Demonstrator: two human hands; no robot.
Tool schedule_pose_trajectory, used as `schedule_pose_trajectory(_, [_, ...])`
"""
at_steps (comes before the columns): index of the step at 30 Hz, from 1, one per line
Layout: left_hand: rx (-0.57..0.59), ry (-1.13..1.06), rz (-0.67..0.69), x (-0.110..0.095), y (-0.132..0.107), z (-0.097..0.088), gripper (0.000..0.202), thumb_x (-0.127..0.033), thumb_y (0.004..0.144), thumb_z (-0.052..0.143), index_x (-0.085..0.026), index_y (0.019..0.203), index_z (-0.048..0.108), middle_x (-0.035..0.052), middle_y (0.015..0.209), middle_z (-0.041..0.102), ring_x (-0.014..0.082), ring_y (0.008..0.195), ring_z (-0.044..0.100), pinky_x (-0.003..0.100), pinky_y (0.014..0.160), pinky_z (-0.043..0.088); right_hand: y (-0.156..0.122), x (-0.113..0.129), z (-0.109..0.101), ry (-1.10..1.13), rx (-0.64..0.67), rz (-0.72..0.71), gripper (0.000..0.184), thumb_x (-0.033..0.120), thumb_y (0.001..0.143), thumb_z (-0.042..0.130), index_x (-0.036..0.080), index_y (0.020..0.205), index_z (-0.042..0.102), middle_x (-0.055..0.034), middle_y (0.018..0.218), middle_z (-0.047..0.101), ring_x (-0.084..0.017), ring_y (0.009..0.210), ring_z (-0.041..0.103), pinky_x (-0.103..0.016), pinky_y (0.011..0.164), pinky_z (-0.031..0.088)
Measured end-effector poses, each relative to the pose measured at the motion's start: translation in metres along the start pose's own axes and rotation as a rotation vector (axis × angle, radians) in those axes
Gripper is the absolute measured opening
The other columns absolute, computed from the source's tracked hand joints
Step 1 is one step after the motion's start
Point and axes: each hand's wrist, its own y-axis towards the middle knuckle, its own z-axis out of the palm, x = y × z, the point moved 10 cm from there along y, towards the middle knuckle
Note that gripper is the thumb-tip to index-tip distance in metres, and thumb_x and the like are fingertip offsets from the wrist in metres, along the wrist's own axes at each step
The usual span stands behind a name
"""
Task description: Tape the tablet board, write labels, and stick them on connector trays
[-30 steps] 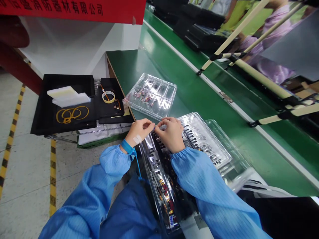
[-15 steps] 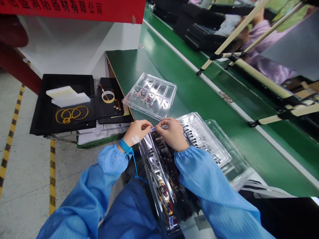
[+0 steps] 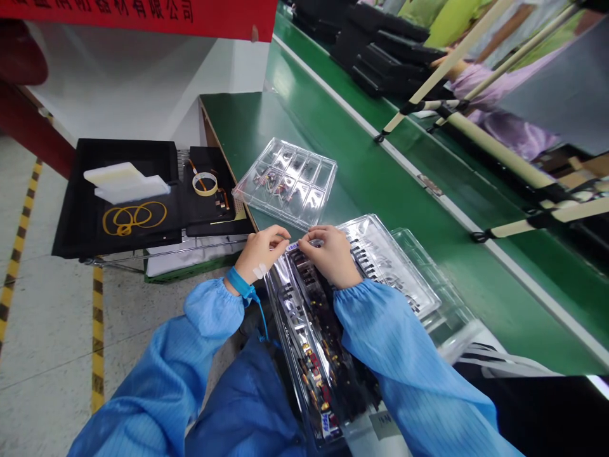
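While over one tray (image 3: 285,311), two hands (image 3: 264,254) (image 3: 330,257)

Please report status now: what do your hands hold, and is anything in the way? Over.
Left hand, right hand pinch small blue-white strip. Clear plastic tray beneath. Right sleeve across tray.

The small blue-and-white item (image 3: 294,246) cannot be identified. The clear plastic tray (image 3: 304,304) is partly hidden by the right sleeve (image 3: 404,362), and the red banner (image 3: 143,16) is cut off.
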Motion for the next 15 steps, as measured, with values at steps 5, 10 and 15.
schedule_pose_trajectory(5, [-0.011, 0.004, 0.001, 0.0005, 0.0003, -0.0008, 0.008, -0.012, 0.076, 0.055, -0.019, 0.08, 0.055, -0.004, 0.065, 0.067, 0.0118, 0.06, 0.064, 0.024, 0.069, 0.05, -0.0008, -0.001, -0.0011, -0.008, 0.0, 0.0, 0.007, 0.022, 0.065, 0.06, 0.022, 0.058, 0.061, -0.0066, 0.093, 0.063, -0.027, 0.1, 0.052, -0.047, 0.089, 0.034])
schedule_pose_trajectory(10, [-0.019, -0.005, 0.005, -0.0001, 0.0007, -0.0011, 0.008, -0.012, 0.075, 0.055, -0.019, 0.079, 0.054, -0.0038, 0.064, 0.066, 0.0116, 0.061, 0.064, 0.022, 0.066, 0.05, -0.0018, -0.0005, -0.0026, -0.018, -0.001, -0.009, 0.006, 0.02, 0.066, 0.059, 0.021, 0.06, 0.059, -0.0056, 0.093, 0.062, -0.026, 0.099, 0.052, -0.045, 0.088, 0.034])
schedule_pose_trajectory(15, [-0.024, -0.024, 0.01, 0.0005, 0.0004, -0.0009, 0.005, -0.014, 0.076, 0.053, -0.018, 0.08, 0.054, -0.0026, 0.066, 0.066, 0.012, 0.064, 0.065, 0.021, 0.065, 0.05, -0.0027, 0.0022, -0.003, -0.036, 0.008, -0.025, 0.006, 0.026, 0.071, 0.06, 0.021, 0.069, 0.058, -0.0045, 0.09, 0.062, -0.026, 0.098, 0.052, -0.045, 0.088, 0.033])
